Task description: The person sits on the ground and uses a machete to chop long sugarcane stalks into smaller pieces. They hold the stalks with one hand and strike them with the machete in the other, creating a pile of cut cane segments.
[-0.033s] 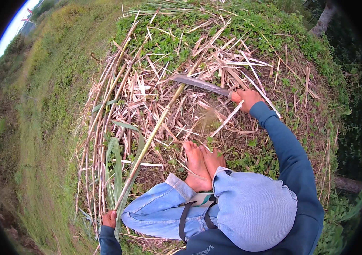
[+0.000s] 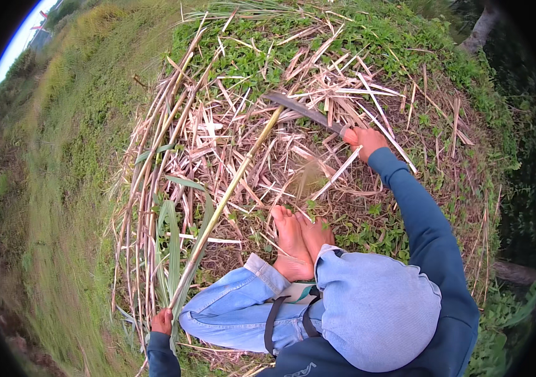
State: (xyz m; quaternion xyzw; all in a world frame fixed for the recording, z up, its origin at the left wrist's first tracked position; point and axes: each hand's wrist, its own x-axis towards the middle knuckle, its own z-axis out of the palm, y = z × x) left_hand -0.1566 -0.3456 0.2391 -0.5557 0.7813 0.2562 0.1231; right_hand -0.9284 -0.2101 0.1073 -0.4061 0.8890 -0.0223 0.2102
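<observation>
A long yellow-green cane stalk [image 2: 235,181] slants from the lower left up to the middle of the litter. My left hand [image 2: 161,322] is closed round its near end, where long green leaves [image 2: 173,251] hang beside it. In my right hand [image 2: 369,142] is the orange-brown handle of a machete. The dark, flat machete blade [image 2: 309,113] points up and left, its tip by the stalk's far end; whether they touch I cannot tell. Dry, split husk strips [image 2: 208,129] lie under both.
A pile of long, thin stalks [image 2: 148,182] lies along my left. My bare feet [image 2: 293,245] and bent, denim-clad legs [image 2: 230,314] are just below the stalk. Low green plants [image 2: 393,38] grow beyond the litter, and a tree trunk [image 2: 480,28] stands far right.
The machete has shifted slightly up and right, and its blade now lies at the stalk's far end instead of across it. My left hand has hardly moved.
</observation>
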